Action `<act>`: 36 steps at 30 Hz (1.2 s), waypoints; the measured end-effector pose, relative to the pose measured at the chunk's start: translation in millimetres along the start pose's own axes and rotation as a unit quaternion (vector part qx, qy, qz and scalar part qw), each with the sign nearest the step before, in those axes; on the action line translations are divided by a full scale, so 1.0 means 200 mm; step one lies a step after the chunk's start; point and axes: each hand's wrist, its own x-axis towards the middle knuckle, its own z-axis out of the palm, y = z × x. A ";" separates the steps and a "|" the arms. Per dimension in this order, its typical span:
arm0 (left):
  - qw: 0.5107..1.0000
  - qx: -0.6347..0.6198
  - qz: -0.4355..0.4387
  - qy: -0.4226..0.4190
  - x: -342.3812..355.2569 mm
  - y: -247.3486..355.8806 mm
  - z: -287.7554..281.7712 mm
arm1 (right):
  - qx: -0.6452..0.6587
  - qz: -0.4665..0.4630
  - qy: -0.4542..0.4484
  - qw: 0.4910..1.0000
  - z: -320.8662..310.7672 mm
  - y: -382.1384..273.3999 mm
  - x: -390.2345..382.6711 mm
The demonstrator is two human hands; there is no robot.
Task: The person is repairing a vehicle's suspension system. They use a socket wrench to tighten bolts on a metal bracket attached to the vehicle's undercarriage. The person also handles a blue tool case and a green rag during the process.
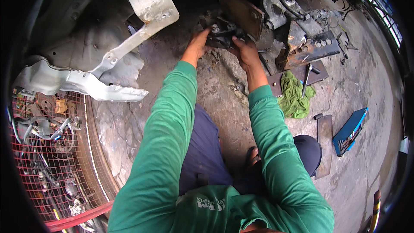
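Far ahead of me, low over the concrete floor, both hands are closed on a dark metal bracket point(221, 36) with bolt heads on its upper side. My left hand point(198, 46) grips its left end, thumb on top. At the right end, my right hand point(247, 53) has its thumb pressed on the upper face. The fingers of both hands are mostly hidden beneath the part. Just beyond it stands a brown rusty plate point(248, 14), tilted. Deep shadow covers the bracket's far side.
Bent car body panels point(148, 11) overhang the left, above a red wire-mesh cage point(64, 146) full of parts. Rightward are a cast metal housing point(276, 6), a rusty drilled steel piece point(317, 48), a green cloth point(292, 97) under a ratchet wrench point(307, 80), a flat bar point(324, 146) and a blue toolbox point(350, 131).
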 end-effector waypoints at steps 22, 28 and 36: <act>0.999 0.003 0.054 0.002 -0.10 -0.02 0.08 | -0.023 -0.011 0.001 1.000 -0.05 0.01 0.02; 0.999 0.003 0.047 -0.016 -0.13 0.02 0.11 | -0.048 0.001 -0.004 0.999 -0.06 -0.03 0.01; 0.998 0.011 0.046 -0.037 -0.09 0.00 0.05 | -0.038 -0.024 -0.004 0.999 -0.05 0.00 0.00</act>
